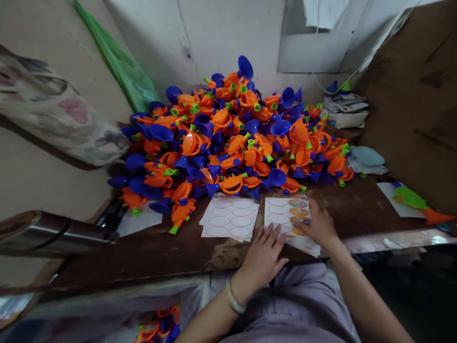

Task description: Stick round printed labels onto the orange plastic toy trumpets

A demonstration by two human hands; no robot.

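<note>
Pale walls (228, 28), dark wooden table (143, 247)

Dim, soft indoor light, wide-angle bending at the edges, slight blur throughout, dark lower corners.

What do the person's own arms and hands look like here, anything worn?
Both forearms are bare, with no sleeves or gloves in view. The left hand has a pale, smooth bangle around the wrist. The right hand shows no ring, watch or band that I can see.

My right hand (319, 226) covers part of the sticker sheet (291, 221), the print under it unreadable. Right of that sheet, the green toy's (416, 200) tip runs off-frame.
</note>
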